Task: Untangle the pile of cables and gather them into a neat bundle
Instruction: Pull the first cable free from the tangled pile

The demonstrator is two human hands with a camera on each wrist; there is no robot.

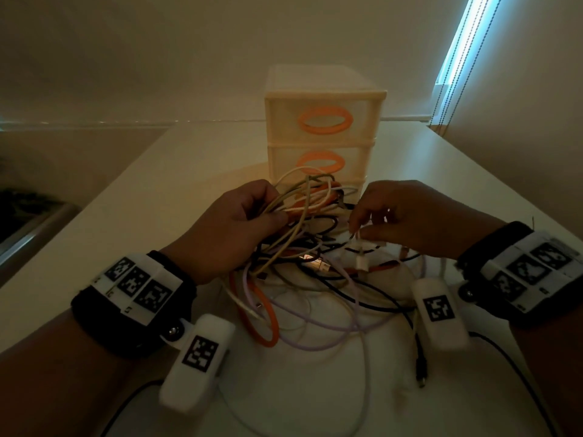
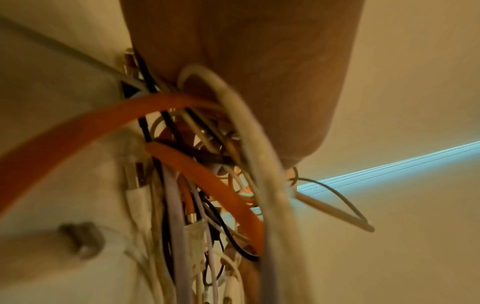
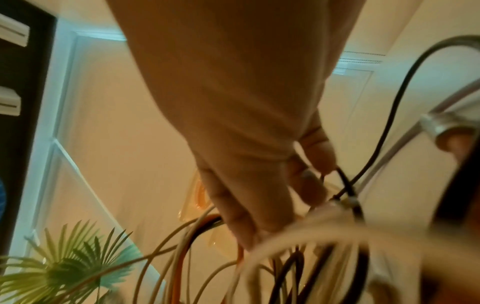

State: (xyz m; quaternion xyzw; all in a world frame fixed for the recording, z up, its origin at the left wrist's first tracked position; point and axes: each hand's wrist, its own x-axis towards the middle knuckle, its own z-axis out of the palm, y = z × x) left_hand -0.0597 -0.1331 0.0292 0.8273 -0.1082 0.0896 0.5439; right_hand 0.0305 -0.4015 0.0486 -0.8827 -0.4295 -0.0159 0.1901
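Head view is showing the cable pile (image 1: 315, 279) sprawling across the white table (image 1: 157, 190), just in front of a small drawer unit (image 1: 325, 127). The left hand (image 1: 230, 228) is gripping a lifted bunch of cream and orange loops, fingers curling round them at the pile's far left. The right hand (image 1: 407, 216) is pinching a white cable (image 1: 362, 244) between thumb and fingertips, its plug dangling just below. An orange cable (image 1: 258, 313) is lying looped nearest the left wrist.
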